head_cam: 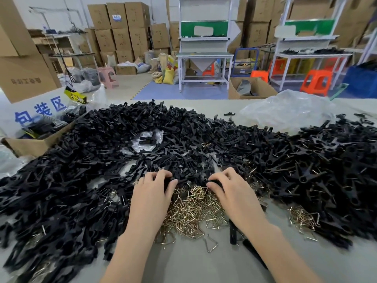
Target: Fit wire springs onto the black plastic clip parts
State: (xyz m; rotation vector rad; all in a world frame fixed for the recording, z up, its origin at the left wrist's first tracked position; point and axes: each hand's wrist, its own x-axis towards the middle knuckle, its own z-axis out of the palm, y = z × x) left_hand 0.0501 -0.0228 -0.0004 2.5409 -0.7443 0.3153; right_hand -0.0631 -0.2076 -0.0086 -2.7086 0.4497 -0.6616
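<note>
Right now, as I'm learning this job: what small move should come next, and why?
Probably draw both hands back to the wire springs heaped between them: the left hand and right hand each curl on a black clip part, and neither holds a spring.

The one view came from a wide-angle camera on the person's head, facing forward and tilted down, close above the table [193, 266] in the lower frame, while the far room with boxes [126, 27] bent across the top.
</note>
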